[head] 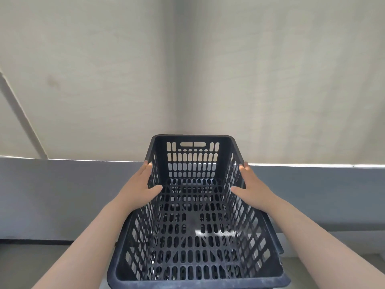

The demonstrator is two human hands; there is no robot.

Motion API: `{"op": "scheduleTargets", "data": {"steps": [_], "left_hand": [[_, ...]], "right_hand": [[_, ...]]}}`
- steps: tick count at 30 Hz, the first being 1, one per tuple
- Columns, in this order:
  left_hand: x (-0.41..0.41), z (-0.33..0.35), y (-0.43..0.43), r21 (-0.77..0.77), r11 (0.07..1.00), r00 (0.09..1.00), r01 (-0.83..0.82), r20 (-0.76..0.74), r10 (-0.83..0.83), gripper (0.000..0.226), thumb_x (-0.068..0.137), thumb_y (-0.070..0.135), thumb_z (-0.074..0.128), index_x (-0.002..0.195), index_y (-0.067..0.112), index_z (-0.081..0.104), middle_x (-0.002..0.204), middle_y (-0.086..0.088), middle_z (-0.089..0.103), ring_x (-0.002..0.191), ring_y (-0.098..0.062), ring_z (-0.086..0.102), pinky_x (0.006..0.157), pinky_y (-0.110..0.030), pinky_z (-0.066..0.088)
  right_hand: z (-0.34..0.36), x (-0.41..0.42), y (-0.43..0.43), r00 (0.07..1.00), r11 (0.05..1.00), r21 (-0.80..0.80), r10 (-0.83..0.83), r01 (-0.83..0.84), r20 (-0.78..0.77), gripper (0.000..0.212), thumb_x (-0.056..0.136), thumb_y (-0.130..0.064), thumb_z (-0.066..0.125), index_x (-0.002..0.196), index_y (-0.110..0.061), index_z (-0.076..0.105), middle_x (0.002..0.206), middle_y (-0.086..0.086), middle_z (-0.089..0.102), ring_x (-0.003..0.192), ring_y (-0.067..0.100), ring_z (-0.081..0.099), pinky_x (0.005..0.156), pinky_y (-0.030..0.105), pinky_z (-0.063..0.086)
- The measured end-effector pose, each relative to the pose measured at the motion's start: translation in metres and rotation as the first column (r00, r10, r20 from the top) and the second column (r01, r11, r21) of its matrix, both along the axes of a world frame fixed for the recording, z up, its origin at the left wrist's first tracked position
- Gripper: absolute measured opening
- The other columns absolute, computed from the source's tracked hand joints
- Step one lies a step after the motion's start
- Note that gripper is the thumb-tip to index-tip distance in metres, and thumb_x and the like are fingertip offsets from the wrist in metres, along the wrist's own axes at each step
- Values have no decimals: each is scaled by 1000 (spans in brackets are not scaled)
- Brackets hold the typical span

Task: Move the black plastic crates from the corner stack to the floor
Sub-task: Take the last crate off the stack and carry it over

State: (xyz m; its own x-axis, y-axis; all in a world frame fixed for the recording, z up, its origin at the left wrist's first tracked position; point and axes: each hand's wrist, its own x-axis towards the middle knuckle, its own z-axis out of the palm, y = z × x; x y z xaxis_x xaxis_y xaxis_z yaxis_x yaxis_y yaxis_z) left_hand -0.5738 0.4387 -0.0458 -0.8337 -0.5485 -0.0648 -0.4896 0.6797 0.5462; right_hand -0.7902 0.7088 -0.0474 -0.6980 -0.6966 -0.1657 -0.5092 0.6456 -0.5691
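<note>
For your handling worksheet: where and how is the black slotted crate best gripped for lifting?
Grip the black crate on its two long side rims, one hand from each side, as the left hand and right hand do now. The rims form a lip, and opposite holds should keep the open-topped crate level.

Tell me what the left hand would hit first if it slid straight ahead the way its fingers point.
The left hand lies along the black crate's left rim, fingers pointing toward the far end. Sliding on, it would follow that rim, then likely meet the pale wall in the corner; depth is unclear.
</note>
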Motion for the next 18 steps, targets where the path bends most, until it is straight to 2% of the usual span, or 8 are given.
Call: {"op": "scheduleTargets", "data": {"steps": [4, 9, 14, 18], "left_hand": [[-1, -8, -8, -69, 997, 998, 23, 56, -19, 89, 93, 48, 53, 160, 23, 1, 167, 11, -11, 149, -21, 26, 116, -40, 32], [-3, -9, -7, -140, 989, 996, 39, 81, -28, 90, 91, 47, 53, 160, 20, 1, 168, 7, -10, 154, -18, 8, 118, -41, 25], [-4, -2, -10, -158, 985, 985, 72, 168, -45, 94, 90, 48, 53, 160, 17, -1, 168, 2, -10, 155, -18, -3, 122, -44, 18], [-3, -5, -5, -219, 975, 991, 50, 131, -21, 90, 91, 44, 52, 160, 16, 2, 168, -1, -8, 154, -20, -7, 122, -42, 13]], "right_hand": [[-6, -2, -3, 994, 998, 62, 27, -20, -109, 89, 101, -36, 59, 169, -19, 4, 177, 1, -15, 164, 22, -2, 126, 43, 24], [-10, -4, -5, 982, 992, 129, 28, -4, -187, 89, 99, -38, 57, 169, -20, 6, 177, 0, -15, 164, 22, 1, 121, 43, 35], [-4, -8, -3, 994, 988, 151, 43, -27, -105, 90, 99, -41, 58, 169, -22, 6, 176, -1, -18, 163, 26, 13, 122, 48, 36], [-7, -7, -3, 985, 988, 156, 44, -17, -168, 84, 100, -39, 56, 169, -20, 12, 177, 1, -16, 164, 23, -5, 124, 48, 33]]}}
